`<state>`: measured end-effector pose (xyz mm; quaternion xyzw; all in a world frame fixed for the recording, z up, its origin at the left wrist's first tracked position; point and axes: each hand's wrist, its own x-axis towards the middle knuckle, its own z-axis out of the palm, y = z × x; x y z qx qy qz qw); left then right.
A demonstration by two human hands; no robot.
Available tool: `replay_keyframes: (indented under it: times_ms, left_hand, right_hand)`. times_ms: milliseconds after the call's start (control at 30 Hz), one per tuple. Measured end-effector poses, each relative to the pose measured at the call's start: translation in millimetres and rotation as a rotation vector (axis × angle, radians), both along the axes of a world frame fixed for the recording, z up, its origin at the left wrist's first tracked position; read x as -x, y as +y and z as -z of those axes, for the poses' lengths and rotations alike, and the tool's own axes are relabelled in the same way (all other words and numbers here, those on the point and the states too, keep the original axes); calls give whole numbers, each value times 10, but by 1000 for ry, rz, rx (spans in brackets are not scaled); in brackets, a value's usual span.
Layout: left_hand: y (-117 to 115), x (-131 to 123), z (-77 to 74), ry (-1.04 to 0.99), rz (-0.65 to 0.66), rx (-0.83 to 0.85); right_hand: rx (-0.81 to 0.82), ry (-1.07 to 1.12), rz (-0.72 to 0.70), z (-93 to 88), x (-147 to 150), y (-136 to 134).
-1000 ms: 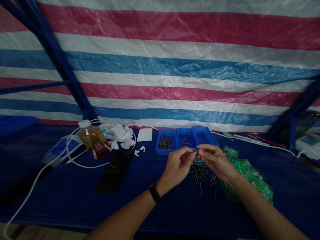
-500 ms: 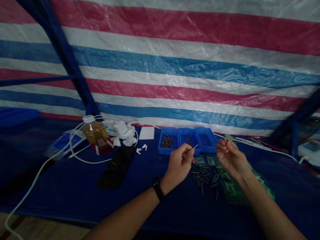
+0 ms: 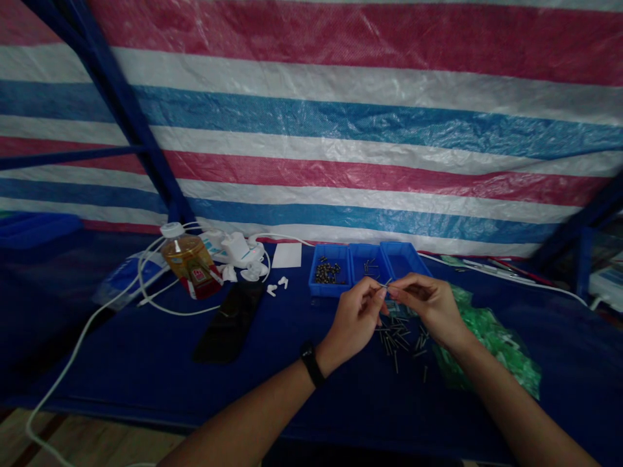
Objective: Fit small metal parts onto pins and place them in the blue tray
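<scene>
My left hand (image 3: 351,319), with a black band at the wrist, pinches a thin metal screw (image 3: 385,285) between thumb and fingertips. My right hand (image 3: 431,305) meets it there, thumb and index finger pressed together at the screw's end. Whatever small piece lies in the right fingertips is too hidden to name. Below the hands, a loose pile of long screws (image 3: 393,338) lies on the blue table. Under my right forearm is a clear bag of green plastic pieces (image 3: 496,344). Small clear packets (image 3: 393,309) are partly covered by my fingers.
Behind the hands stand three joined blue bins: the left bin (image 3: 314,285) with small brassy parts, the middle bin (image 3: 357,250) with several screws, and the right bin (image 3: 406,258). Leftward are a phone (image 3: 228,321), earbuds (image 3: 271,290), a drink bottle (image 3: 192,263), chargers (image 3: 236,250) and a white cable (image 3: 87,321).
My right hand has moved left and a little down, from above the green bag to the screw's tip. The left hand still pinches the screw. The camera view has shifted slightly.
</scene>
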<state>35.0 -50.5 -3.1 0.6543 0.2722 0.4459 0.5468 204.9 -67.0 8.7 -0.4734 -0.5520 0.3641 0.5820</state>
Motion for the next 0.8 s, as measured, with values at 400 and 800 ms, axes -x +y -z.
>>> replay_keyframes:
  times_ms: [400,800]
  left_hand:
    - [128,114,-160,222,-394,-288]
    - [647,54,-810,590,-563,-850]
  right_hand:
    - [-273,-443,395,57,-116,379]
    - [-227,-774,562,-93,-758,230]
